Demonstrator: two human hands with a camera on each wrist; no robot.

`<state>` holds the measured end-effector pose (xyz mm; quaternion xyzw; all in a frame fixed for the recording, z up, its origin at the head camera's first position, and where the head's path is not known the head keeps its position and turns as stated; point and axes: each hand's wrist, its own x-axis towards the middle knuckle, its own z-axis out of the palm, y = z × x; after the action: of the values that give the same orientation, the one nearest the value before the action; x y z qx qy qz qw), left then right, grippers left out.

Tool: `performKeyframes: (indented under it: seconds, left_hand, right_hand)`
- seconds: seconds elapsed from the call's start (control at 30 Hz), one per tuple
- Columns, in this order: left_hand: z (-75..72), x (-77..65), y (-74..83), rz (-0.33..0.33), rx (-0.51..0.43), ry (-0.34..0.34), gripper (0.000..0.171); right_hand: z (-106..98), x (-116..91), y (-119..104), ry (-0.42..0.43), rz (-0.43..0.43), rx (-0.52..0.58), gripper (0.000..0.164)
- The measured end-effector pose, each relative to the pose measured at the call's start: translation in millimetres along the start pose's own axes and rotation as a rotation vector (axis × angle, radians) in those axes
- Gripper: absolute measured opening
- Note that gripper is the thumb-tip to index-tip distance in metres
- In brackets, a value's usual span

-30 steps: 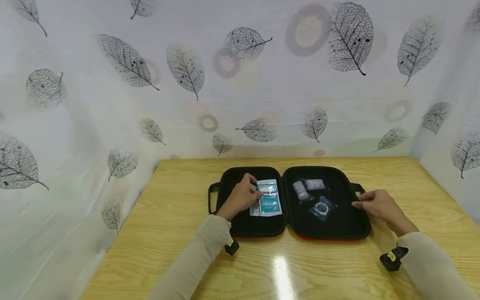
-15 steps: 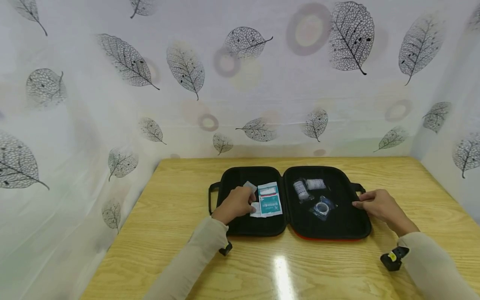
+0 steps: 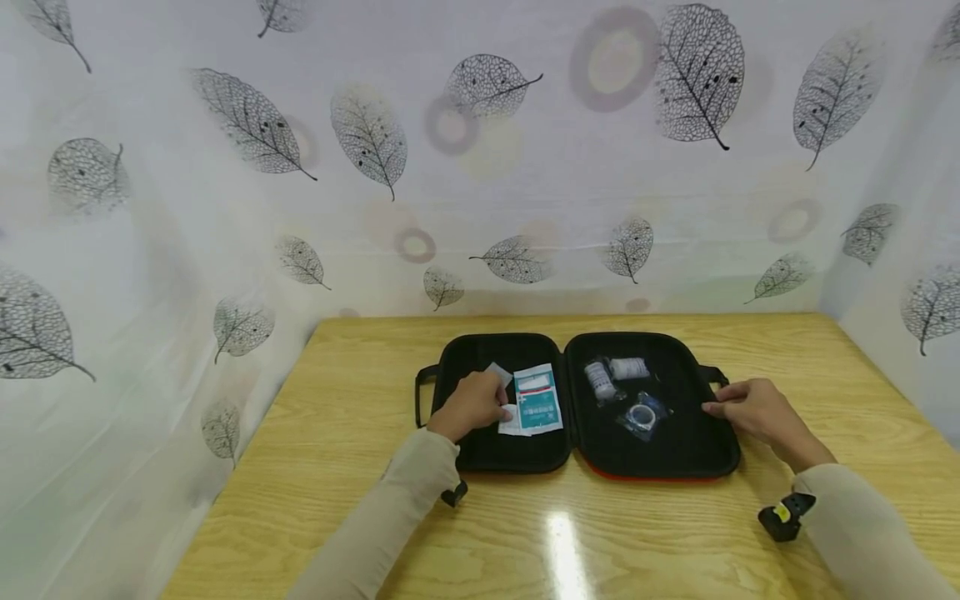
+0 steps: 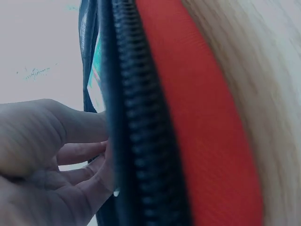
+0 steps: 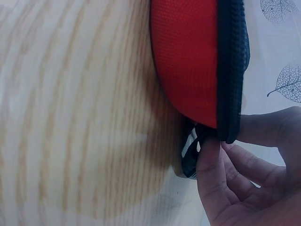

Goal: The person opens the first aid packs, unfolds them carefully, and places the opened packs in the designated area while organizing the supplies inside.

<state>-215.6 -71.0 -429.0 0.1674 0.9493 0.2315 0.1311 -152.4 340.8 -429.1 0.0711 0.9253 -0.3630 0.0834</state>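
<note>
A zip case, red outside and black inside, lies open flat on the table. My left hand reaches into its left half with fingers curled down at a small white packet. Its fingertips are hidden behind the zip edge in the left wrist view, so I cannot tell whether it pinches anything. Beside it lies a teal and white sachet; a pale packet corner shows above the knuckles. My right hand pinches the case's right rim near its black handle, thumb and fingers on either side.
Two wrapped white bandage rolls and a ring-shaped roll in clear wrap lie in the case's right half. A second handle sticks out on the left. The wooden table meets a leaf-print curtain behind.
My left hand has let go of the teal sachet, which now lies flat, and shifted slightly left and down to the white packet. My right hand stays at the rim.
</note>
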Motion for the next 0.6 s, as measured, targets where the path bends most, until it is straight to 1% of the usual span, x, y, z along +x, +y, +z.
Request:
performKeyframes:
  seconds: [0.13, 0.33, 0.5, 0.6]
  left_hand:
    - [0.8, 0.0, -3.1, -0.009, -0.047, 0.015, 0.019]
    - [0.9, 0.3, -3.1, 0.002, -0.044, 0.048, 0.017]
    - [1.5, -0.2, -4.5, 0.014, -0.071, 0.091, 0.013]
    - [-1.0, -1.6, -5.3, 0.013, -0.096, 0.125, 0.009]
  right_hand:
    - [0.2, 0.0, 0.1, -0.004, -0.003, -0.001, 0.056]
    - [0.1, 0.3, -0.4, -0.008, -0.002, 0.0, 0.056]
    - [0.4, 0.7, -0.2, -0.011, 0.003, 0.006, 0.056]
    - [0.5, 1.2, 0.5, -0.008, 0.005, 0.003, 0.055]
